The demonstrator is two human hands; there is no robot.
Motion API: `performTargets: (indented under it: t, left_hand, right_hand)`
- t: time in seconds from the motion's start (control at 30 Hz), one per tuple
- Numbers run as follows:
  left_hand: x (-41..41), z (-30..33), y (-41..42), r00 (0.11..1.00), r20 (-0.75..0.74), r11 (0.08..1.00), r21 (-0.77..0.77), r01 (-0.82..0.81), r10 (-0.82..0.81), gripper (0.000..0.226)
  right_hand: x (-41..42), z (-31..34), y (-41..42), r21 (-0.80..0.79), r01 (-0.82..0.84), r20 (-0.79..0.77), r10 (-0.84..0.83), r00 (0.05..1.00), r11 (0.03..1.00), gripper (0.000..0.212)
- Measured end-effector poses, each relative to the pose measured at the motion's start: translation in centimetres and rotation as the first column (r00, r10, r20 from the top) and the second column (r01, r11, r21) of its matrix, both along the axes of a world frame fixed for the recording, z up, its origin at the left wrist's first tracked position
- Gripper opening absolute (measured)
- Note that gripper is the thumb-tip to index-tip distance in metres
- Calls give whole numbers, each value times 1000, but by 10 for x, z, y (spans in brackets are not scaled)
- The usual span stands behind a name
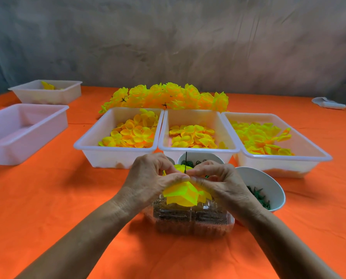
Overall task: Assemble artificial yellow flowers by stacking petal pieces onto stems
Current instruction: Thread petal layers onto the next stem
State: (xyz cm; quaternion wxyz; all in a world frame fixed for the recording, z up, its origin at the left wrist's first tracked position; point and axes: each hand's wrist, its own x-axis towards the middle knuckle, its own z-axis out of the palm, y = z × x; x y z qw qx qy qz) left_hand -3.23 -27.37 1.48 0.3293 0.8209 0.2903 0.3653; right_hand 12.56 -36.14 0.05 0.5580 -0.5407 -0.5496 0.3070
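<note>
The left hand (pixel 154 178) and right hand (pixel 220 182) meet above a clear plastic container (pixel 190 220) on the orange table (pixel 67 198). The fingers (pixel 176 177) of both hands are curled and pinch a yellow petal stack (pixel 181 195) seated on a thin green stem (pixel 185 163), which projects upward between the thumbs. Three white bins of loose petals (pixel 192 135) stand just behind. Finished flowers (pixel 168 96) lie beyond the bins.
</note>
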Motion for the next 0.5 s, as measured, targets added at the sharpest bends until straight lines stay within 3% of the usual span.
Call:
performTargets:
  t: [0.37,0.5]
  left_hand:
    - [10,-11,1,991,133,994,-97,48,-35,11]
    - [11,-16,4,981,186,986,-147,84,-56,20]
  right_hand:
    - [-3,3,-7,-67,133,26,-132,991,989,4]
    - [2,8,-9,-64,128,48,-125,991,990,8]
